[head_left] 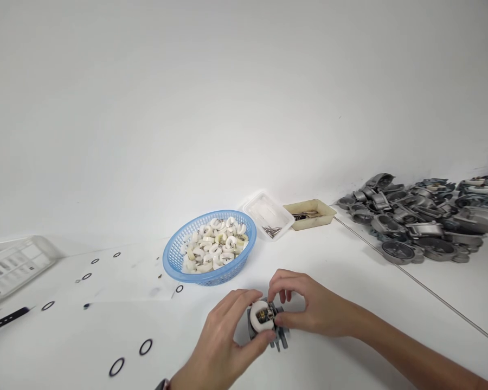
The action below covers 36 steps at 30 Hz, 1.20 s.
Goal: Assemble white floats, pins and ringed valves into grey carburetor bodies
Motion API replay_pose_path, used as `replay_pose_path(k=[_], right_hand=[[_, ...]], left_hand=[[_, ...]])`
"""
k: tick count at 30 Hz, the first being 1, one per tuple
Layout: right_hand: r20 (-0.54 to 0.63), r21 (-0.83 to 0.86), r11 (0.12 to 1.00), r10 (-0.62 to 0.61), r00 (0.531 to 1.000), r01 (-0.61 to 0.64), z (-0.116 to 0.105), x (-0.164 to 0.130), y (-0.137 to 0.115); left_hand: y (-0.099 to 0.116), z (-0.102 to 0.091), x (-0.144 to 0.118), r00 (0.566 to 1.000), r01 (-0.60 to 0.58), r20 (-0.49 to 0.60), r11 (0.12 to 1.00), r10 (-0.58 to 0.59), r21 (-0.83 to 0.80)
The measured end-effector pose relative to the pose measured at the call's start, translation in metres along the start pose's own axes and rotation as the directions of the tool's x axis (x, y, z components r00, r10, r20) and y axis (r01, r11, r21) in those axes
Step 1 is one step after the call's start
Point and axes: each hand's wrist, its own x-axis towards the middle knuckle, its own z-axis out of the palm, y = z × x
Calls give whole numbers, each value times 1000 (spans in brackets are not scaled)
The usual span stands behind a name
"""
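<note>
On the white table near the front, a grey metal carburetor (283, 337) lies between my two hands, with a white C-shaped float (255, 317) and small brass parts facing up. My left hand (228, 333) wraps its left side, fingers at the far edge and thumb at the near edge. From the right, my right hand (315, 303) grips it with thumb and index finger at the float's hinge side. Whether a small pin sits under those fingertips cannot be seen. Behind them stands a blue basket (168, 260) filled with white floats (215, 249).
A white tub (264, 208) holding metal pins and a yellowish tray (327, 214) stand by the wall. Grey carburetor parts (423, 222) are heaped at right. Black rings (145, 346) lie scattered at left, near a white plastic rack (20, 265) and a black strap (6, 322).
</note>
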Motion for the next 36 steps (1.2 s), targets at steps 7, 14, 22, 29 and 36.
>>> replay_pose_path(k=[7, 14, 22, 29, 36], right_hand=[[1, 14, 1000, 6, 1000, -6, 0, 1, -1], [-2, 20, 1000, 1, 1000, -1, 0, 0, -1], [-10, 17, 1000, -15, 1000, 15, 1, 0, -1], [-9, -7, 1000, -27, 1000, 27, 1, 0, 0], [0, -6, 1000, -14, 1000, 14, 1, 0, -1]], left_hand=[[4, -5, 3, 999, 17, 51, 1000, -17, -7], [6, -5, 2, 996, 46, 73, 999, -45, -11], [7, -7, 4, 995, 61, 82, 998, -60, -10], [0, -5, 1, 985, 140, 101, 990, -141, 15], [-6, -3, -5, 967, 216, 129, 975, -221, 54]])
